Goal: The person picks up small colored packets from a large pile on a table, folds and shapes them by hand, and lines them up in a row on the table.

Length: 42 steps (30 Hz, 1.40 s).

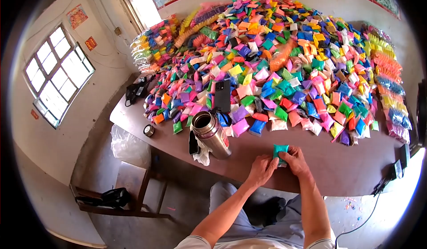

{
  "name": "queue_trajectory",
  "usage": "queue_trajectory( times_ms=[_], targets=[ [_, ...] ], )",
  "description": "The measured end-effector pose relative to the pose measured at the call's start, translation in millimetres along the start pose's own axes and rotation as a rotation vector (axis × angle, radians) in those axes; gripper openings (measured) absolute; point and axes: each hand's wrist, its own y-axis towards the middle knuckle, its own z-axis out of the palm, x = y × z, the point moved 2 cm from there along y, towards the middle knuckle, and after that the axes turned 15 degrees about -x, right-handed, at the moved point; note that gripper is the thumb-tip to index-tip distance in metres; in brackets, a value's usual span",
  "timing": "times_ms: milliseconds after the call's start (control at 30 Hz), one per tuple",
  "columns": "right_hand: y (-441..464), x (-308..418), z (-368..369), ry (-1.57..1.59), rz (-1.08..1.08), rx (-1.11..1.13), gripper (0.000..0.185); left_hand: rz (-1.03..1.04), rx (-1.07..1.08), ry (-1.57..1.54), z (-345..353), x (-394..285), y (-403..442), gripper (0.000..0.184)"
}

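Note:
A small teal packet (280, 149) is held up between both hands just above the table's near edge. My left hand (262, 170) pinches its lower left side with thumb and fingers. On the right side, my right hand (295, 161) grips the same packet, its fingers curled behind. The packet's lower part is partly covered by my thumbs. Beyond the hands, a huge heap of small colourful packets (279, 95) is piled across the brown table (249, 149).
An uncapped steel flask (213, 137) stands left of my hands beside a crumpled tissue (202, 156). A black phone (222, 96) leans on the heap. A round lid (149, 130) sits at the left; a black adapter with cable (395, 170) lies at the right edge. A chair (132, 182) stands lower left.

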Motion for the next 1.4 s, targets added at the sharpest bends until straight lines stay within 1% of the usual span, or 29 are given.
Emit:
queue_trajectory(
  times_ms=[100, 167, 300, 367, 400, 467, 567, 700, 767, 800, 867, 900, 1000, 1100, 1167, 1200, 1267, 1300, 1400],
  targets=[
    [-0.4, 3.7, 1.0, -0.032, -0.030, 0.019, 0.015, -0.006, 0.021, 0.032, 1.8, 4.0, -1.8, 0.046],
    [-3.2, 8.3, 2.5, -0.030, 0.064, 0.002, 0.020, -0.053, 0.018, 0.031, -0.8, -3.2, 0.2, 0.046],
    [-3.1, 6.5, 1.3, -0.049, 0.075, -0.005, 0.023, -0.112, 0.053, 0.020, -0.9, -3.9, -0.3, 0.048],
    [-4.1, 9.7, 4.4, -0.085, 0.014, -0.016, 0.023, -0.042, 0.051, 0.079, -0.4, -2.8, -1.3, 0.050],
    [-4.4, 9.4, 4.2, -0.085, 0.015, -0.016, 0.023, -0.042, 0.050, 0.079, 0.1, -2.4, -1.5, 0.050],
    [-4.5, 8.5, 3.2, -0.098, 0.026, -0.044, 0.025, 0.047, -0.025, 0.075, 0.3, -3.4, -1.3, 0.042],
    [-4.7, 8.4, 5.9, -0.034, 0.035, -0.038, 0.024, 0.070, -0.031, 0.089, 0.5, -1.8, -2.0, 0.041],
    [-3.6, 6.1, 7.7, -0.036, -0.041, -0.019, 0.024, 0.042, -0.028, 0.072, 0.0, -4.3, -1.2, 0.041],
    [-6.3, 12.5, 8.3, 0.003, 0.053, -0.029, 0.024, 0.073, -0.061, 0.062, 0.6, -4.7, -1.3, 0.041],
    [-4.9, 10.1, 5.9, 0.003, 0.053, -0.028, 0.024, 0.073, -0.061, 0.062, 0.1, -3.8, -1.5, 0.041],
    [-1.9, 4.9, 1.1, -0.049, 0.066, 0.020, 0.025, -0.048, 0.013, 0.062, -0.1, 1.0, -1.9, 0.051],
    [-2.0, 4.4, 0.7, -0.049, 0.066, 0.021, 0.025, -0.047, 0.013, 0.063, -0.5, 1.4, -1.8, 0.051],
    [-2.5, 5.7, 1.7, -0.043, 0.077, 0.012, 0.024, -0.039, 0.009, 0.052, -1.0, 2.4, -1.7, 0.051],
    [0.6, -1.4, -1.8, -0.013, 0.026, 0.002, 0.022, -0.050, 0.015, 0.010, 0.3, 2.4, -1.4, 0.049],
    [-0.9, 0.9, -0.8, 0.014, 0.030, -0.013, 0.020, -0.006, -0.004, 0.016, 0.1, -0.9, -1.9, 0.041],
    [-0.7, 0.1, -0.2, 0.015, 0.030, -0.012, 0.020, -0.006, -0.004, 0.017, 0.6, -0.4, -2.5, 0.041],
    [0.3, -3.3, -0.3, 0.033, 0.053, -0.080, 0.020, -0.041, -0.028, 0.003, 0.5, 1.0, -3.7, 0.040],
    [1.3, -4.7, -0.8, 0.034, 0.053, -0.080, 0.020, -0.040, -0.028, 0.004, 0.0, 1.5, -3.3, 0.040],
    [3.7, -10.9, -5.8, -0.012, 0.103, -0.096, 0.022, 0.014, 0.015, 0.035, -0.3, -0.8, -2.7, 0.041]
  ],
)
